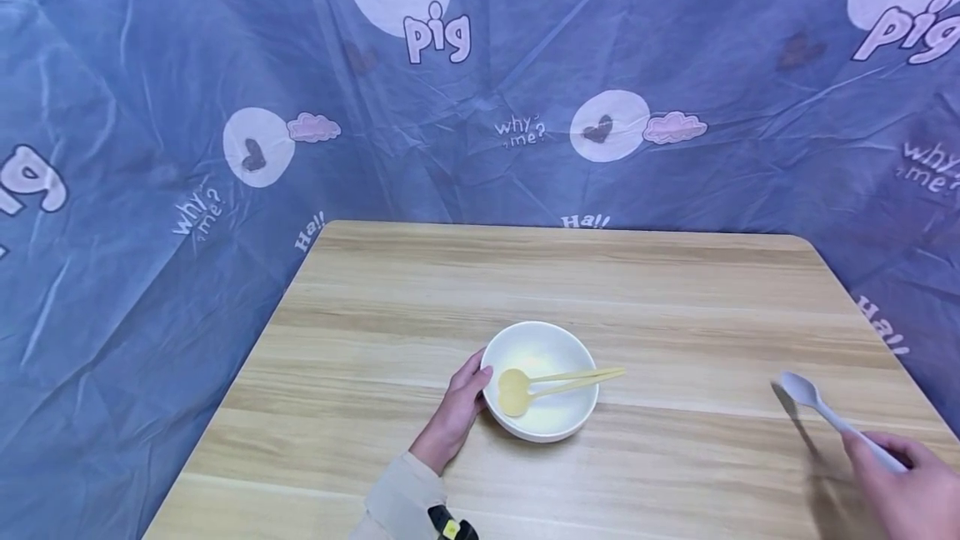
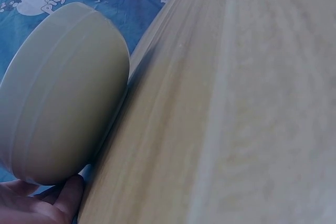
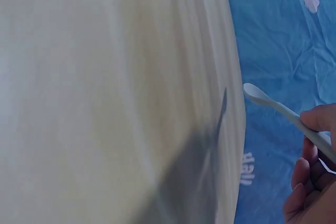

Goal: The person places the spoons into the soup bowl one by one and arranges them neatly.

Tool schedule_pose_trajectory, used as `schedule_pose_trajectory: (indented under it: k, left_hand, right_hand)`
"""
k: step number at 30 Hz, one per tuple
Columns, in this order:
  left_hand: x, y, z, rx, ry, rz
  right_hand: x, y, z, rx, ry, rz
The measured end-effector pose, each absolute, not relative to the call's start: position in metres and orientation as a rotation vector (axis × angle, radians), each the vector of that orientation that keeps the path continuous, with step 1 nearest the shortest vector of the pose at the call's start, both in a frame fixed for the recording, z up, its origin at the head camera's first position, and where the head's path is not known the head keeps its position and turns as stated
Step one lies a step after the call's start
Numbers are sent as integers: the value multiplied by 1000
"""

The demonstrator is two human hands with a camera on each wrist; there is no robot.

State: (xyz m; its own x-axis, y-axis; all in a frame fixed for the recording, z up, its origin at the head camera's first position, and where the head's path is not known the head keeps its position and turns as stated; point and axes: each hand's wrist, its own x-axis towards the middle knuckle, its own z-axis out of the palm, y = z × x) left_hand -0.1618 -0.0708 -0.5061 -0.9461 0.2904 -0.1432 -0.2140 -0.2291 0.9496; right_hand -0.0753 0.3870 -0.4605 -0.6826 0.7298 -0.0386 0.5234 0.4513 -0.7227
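A white bowl stands upright near the middle of the table, and my left hand grips its left side with the thumb at the rim. Two yellow spoons lie inside, heads together at the left and handles sticking out over the right rim. In the left wrist view the bowl's outer wall is seen with fingers at its lower edge. At the right, my right hand holds a pale, whitish spoon by its handle, head pointing up and left, raised over the table.
The wood-grain table has rounded far corners. Behind and beside it hangs a blue printed cloth. A shadow of the right hand and spoon falls on the tabletop in the right wrist view.
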Motion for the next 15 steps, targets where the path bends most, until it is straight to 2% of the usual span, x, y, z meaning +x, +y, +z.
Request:
schedule_pose_trajectory:
  k: [15]
  left_hand:
    - [-163,-70,-507,97,1714,2239]
  right_hand:
    - [-94,360,-439,-970,-2375,1091]
